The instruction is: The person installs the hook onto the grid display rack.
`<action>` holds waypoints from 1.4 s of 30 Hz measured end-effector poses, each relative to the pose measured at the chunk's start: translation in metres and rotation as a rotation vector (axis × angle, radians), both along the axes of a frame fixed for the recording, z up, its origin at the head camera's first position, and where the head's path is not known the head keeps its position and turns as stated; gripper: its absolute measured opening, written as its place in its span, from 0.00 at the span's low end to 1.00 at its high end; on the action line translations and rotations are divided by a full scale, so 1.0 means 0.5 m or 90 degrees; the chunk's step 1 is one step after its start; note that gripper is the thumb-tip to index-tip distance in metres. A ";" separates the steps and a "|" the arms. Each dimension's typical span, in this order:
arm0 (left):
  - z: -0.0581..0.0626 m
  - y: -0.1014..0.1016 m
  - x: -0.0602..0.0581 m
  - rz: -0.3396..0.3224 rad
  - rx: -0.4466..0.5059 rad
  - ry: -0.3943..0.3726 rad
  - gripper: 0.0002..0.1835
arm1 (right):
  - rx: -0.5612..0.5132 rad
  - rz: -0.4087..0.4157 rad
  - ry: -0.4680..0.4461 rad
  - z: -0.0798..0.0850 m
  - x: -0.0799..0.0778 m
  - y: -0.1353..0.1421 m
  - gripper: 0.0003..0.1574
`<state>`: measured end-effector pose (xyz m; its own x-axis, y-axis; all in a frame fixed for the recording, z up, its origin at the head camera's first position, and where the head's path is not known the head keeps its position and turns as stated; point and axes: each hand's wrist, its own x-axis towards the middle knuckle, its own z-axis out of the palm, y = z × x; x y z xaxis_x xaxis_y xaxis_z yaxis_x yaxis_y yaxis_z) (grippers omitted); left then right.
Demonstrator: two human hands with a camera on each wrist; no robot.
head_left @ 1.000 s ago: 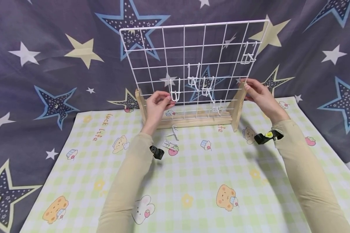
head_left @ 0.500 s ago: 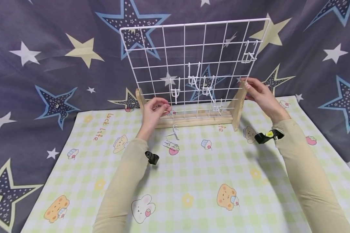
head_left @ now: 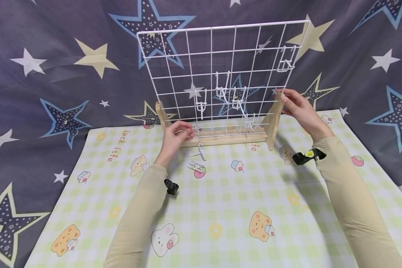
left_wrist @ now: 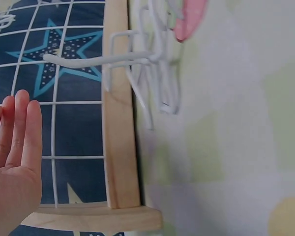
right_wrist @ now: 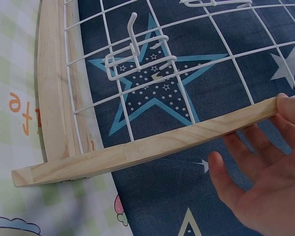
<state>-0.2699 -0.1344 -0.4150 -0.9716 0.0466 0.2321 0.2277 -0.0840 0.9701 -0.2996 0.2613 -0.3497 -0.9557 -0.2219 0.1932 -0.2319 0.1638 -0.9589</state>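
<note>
A white wire grid panel stands upright in a wooden stand. Several white hooks hang on it, among them a hook at the lower left and a hook near the right edge. My left hand hovers before the panel's lower left part, its fingers fairly straight and holding nothing in the left wrist view. At the right, my right hand grips the top of the stand's wooden side post. Two loose white hooks, one nearer the stand and one closer to me, lie on the tabletop.
A green-and-white checked cloth with cartoon prints covers the table. Behind the stand hangs a dark curtain with star patterns, close to the table's back edge.
My left hand has let go of the lower-left hook and come down towards the stand's base. That hook stays on the grid. The right hand keeps its place on the post.
</note>
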 end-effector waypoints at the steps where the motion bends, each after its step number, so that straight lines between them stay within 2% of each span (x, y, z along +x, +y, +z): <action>1: -0.003 -0.002 0.001 -0.003 -0.004 -0.001 0.07 | -0.005 0.002 -0.001 0.000 0.000 0.000 0.26; 7: -0.019 -0.009 0.008 -0.025 -0.041 -0.013 0.08 | -0.018 0.007 -0.001 -0.001 0.000 0.000 0.26; 12: -0.033 -0.017 0.013 -0.048 -0.112 -0.028 0.09 | -0.008 0.005 0.000 -0.001 -0.001 0.000 0.26; 20: -0.053 -0.032 0.025 -0.115 -0.196 -0.049 0.08 | -0.051 0.021 -0.003 -0.006 -0.003 0.001 0.25; 26: -0.059 -0.042 0.035 -0.159 -0.247 -0.066 0.10 | -0.012 0.005 -0.001 -0.003 -0.002 0.001 0.27; 29: -0.062 -0.050 0.040 -0.185 -0.288 -0.056 0.10 | -0.005 0.002 -0.004 -0.001 -0.002 0.002 0.26; 33: -0.071 -0.065 0.042 -0.207 -0.339 -0.015 0.09 | -0.010 0.004 -0.004 -0.001 -0.001 0.003 0.26; 38: -0.078 -0.083 0.047 -0.219 -0.335 0.002 0.10 | -0.047 0.017 -0.005 -0.003 -0.003 0.003 0.29; 42: -0.080 -0.091 0.053 -0.232 -0.374 -0.002 0.11 | -0.060 0.020 -0.006 -0.005 -0.003 0.002 0.29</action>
<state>-0.2435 -0.1799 -0.4551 -0.8706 0.4876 0.0659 0.2819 0.3845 0.8790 -0.3013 0.2625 -0.3519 -0.9506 -0.2326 0.2057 -0.2263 0.0653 -0.9719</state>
